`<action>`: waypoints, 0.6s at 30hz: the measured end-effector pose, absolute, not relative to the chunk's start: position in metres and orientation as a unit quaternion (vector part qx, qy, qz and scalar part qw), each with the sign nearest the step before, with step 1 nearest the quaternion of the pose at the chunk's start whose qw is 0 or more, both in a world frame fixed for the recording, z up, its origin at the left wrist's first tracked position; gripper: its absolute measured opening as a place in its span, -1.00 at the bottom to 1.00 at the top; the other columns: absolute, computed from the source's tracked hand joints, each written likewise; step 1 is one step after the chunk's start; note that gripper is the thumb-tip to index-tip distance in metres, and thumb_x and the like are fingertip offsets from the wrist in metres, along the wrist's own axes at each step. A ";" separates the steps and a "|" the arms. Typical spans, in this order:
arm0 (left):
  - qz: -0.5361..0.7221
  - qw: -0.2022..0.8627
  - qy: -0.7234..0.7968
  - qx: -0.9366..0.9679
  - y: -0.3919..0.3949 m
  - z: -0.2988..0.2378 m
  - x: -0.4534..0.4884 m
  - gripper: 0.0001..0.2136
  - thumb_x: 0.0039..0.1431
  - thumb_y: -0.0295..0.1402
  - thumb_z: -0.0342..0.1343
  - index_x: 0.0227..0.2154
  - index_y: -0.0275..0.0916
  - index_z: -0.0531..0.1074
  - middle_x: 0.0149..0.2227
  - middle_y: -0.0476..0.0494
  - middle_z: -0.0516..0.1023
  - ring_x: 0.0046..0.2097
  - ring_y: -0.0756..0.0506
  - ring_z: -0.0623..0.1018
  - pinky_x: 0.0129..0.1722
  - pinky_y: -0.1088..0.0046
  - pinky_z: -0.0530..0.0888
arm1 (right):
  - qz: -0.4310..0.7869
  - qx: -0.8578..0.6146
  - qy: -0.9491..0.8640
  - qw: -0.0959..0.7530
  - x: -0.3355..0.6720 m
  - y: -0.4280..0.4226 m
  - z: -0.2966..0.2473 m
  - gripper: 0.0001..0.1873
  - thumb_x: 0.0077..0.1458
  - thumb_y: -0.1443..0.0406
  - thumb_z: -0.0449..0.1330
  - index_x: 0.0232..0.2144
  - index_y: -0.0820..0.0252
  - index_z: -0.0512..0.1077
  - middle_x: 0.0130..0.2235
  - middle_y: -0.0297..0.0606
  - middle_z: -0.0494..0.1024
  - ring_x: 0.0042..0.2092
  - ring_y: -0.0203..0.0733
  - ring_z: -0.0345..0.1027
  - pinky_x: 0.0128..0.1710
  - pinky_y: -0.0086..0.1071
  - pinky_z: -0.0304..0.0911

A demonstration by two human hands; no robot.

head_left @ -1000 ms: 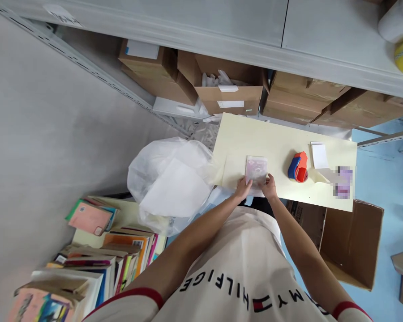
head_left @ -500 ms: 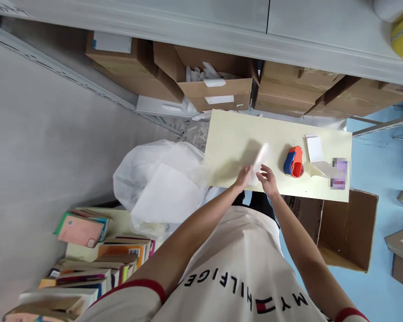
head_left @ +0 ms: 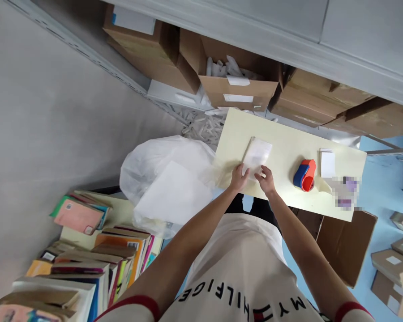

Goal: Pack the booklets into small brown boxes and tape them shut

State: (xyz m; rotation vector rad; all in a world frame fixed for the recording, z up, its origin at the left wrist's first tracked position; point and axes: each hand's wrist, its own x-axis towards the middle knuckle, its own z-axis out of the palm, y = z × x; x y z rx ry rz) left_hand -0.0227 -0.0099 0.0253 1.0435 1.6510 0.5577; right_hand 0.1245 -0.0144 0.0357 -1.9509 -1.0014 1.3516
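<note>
A flat packet in a whitish plastic wrap (head_left: 257, 154) lies on the pale yellow table (head_left: 282, 134), its plain side up. My left hand (head_left: 238, 177) grips the packet's near left corner. Just to the right, my right hand (head_left: 265, 179) pinches its near edge. Both hands are closed on the wrap at the table's front edge.
A red and blue tape dispenser (head_left: 304, 175) and a white pad (head_left: 327, 163) sit right of the packet. A big white plastic bag (head_left: 169, 179) bulges at the left, with stacked books (head_left: 97, 259) below it. Cardboard boxes (head_left: 235, 76) fill the shelf behind; an open box (head_left: 347, 243) stands at the right.
The packet showed a pink, printed face a second ago. Both hands lifted and turned it over, and it now lies flat with its plain white side up.
</note>
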 end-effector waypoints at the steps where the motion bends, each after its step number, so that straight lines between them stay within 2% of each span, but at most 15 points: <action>1: 0.249 0.517 0.696 0.431 -0.001 0.022 -0.029 -0.49 0.24 -0.06 0.00 0.15 -0.27 0.31 0.20 -0.33 0.32 0.27 -0.24 0.27 0.26 0.22 0.18 | 0.506 -0.719 -0.386 0.280 0.117 0.000 0.034 -0.36 -0.10 0.07 0.28 0.07 0.09 0.39 0.22 -0.07 0.26 0.17 0.06 0.23 0.07 -0.07 0.31; 6: 0.330 0.460 0.716 0.410 0.062 0.002 -0.069 -0.50 0.24 -0.04 0.01 0.09 -0.28 0.35 0.15 -0.33 0.39 0.24 -0.23 0.33 0.26 0.21 0.20 | 0.522 -0.680 -0.428 0.286 0.081 0.074 0.018 -0.35 -0.11 0.09 0.28 0.07 0.10 0.38 0.17 -0.10 0.32 0.14 0.04 0.25 0.09 -0.05 0.29; 11: 0.368 0.428 0.728 0.389 0.106 -0.006 -0.094 -0.48 0.26 -0.06 0.01 0.09 -0.40 0.33 0.18 -0.42 0.36 0.25 -0.26 0.31 0.27 0.13 0.16 | 0.537 -0.653 -0.450 0.287 0.058 0.114 0.004 -0.32 -0.10 0.10 0.29 0.10 0.14 0.35 0.19 -0.07 0.29 0.16 0.04 0.23 0.09 -0.06 0.28; 15: 0.364 0.398 0.740 0.403 0.085 0.009 -0.086 -0.50 0.22 -0.13 0.09 0.11 -0.36 0.32 0.23 -0.41 0.30 0.30 -0.27 0.22 0.32 0.17 0.10 | 0.531 -0.665 -0.432 0.297 0.066 0.089 0.012 -0.31 -0.11 0.12 0.28 0.11 0.10 0.33 0.17 -0.09 0.35 0.14 0.04 0.26 0.08 -0.04 0.29; 18: 0.330 0.403 0.749 0.410 0.045 0.031 -0.069 -0.52 0.18 -0.17 0.11 0.10 -0.29 0.32 0.24 -0.34 0.31 0.30 -0.27 0.24 0.31 0.15 0.14 | 0.542 -0.666 -0.423 0.290 0.085 0.041 0.030 -0.35 -0.10 0.13 0.26 0.09 0.09 0.35 0.14 -0.08 0.41 0.13 0.06 0.30 0.05 -0.03 0.31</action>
